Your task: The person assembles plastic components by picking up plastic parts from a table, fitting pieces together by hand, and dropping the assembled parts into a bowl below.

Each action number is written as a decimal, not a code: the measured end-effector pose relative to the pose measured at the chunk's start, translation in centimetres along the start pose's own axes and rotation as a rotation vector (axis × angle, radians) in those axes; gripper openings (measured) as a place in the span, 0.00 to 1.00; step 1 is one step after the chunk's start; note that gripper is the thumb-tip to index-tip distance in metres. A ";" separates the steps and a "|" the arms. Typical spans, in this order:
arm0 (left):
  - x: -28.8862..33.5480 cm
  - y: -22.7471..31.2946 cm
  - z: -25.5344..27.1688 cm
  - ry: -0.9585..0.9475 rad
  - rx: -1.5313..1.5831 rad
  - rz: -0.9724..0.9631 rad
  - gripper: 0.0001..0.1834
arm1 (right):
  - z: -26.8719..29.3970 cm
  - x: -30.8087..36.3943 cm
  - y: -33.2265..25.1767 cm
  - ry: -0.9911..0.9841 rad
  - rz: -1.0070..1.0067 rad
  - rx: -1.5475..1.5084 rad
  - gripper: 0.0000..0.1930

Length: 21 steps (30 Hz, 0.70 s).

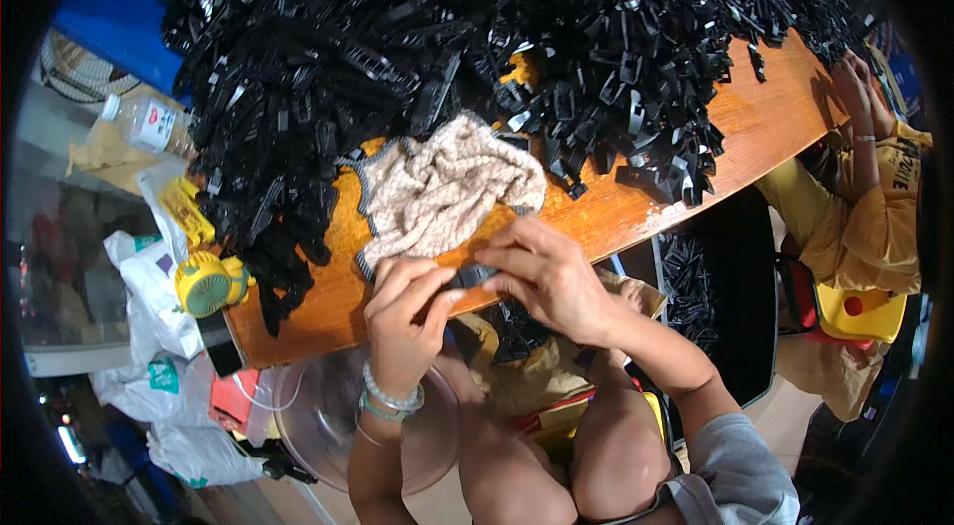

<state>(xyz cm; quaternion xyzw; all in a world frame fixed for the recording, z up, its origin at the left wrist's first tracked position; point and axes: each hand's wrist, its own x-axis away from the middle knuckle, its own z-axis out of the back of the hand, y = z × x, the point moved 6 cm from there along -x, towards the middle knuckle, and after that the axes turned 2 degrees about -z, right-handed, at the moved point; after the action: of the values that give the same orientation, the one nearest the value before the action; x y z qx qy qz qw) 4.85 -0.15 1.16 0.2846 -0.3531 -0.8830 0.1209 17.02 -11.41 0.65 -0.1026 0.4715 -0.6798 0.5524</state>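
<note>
From my head camera: I pinch a small black clip point(471, 275) between both hands at the near edge of the worktop point(765, 118), my left hand point(405, 318) closed on one end and my right hand point(545, 272) gripping the other, so it sits steady above my lap. The cloth point(442, 189) lies just beyond my fingers, with the heap of clips point(477, 38) behind it within easy reach.

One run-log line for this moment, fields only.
left hand: grips black plastic part | right hand: grips same part | beige cloth: beside hands | table: black parts heap
</note>
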 end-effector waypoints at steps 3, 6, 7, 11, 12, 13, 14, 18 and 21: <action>0.6 0.5 1.3 -0.112 0.106 0.052 0.22 | 0.2 2.0 -0.2 -0.198 -0.005 -0.137 0.13; -0.4 1.4 2.0 -0.150 0.024 -0.061 0.20 | 3.6 1.6 0.7 -0.014 -0.104 -0.051 0.09; -1.6 2.0 1.3 -0.112 0.007 -0.102 0.17 | 4.9 1.6 1.9 0.135 -0.161 0.076 0.09; -7.8 1.7 -0.7 0.215 -0.291 -0.292 0.12 | 6.1 -0.3 3.4 0.318 -0.089 0.528 0.11; -9.3 1.7 -0.3 0.261 -0.409 -0.293 0.13 | 5.8 -0.5 3.2 0.313 -0.055 0.626 0.12; -10.7 1.3 -0.1 0.307 -0.526 -0.287 0.15 | 5.6 -0.7 3.3 0.315 -0.049 0.618 0.12; -11.5 0.7 0.1 0.332 -0.613 -0.282 0.17 | 5.5 -0.4 2.7 0.368 -0.016 0.591 0.12; -11.8 -0.9 0.8 0.297 -0.414 -0.124 0.15 | 5.7 0.8 1.2 0.380 -0.160 0.178 0.14; -7.5 -1.3 0.8 0.207 0.002 0.191 0.14 | 5.1 1.8 2.5 0.319 -0.333 -0.234 0.19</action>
<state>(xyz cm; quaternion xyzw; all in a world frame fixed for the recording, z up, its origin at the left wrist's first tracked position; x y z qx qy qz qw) 10.47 4.39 3.85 0.3393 -0.3651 -0.8331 0.2397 21.37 -15.55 0.81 -0.1336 0.6044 -0.7099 0.3358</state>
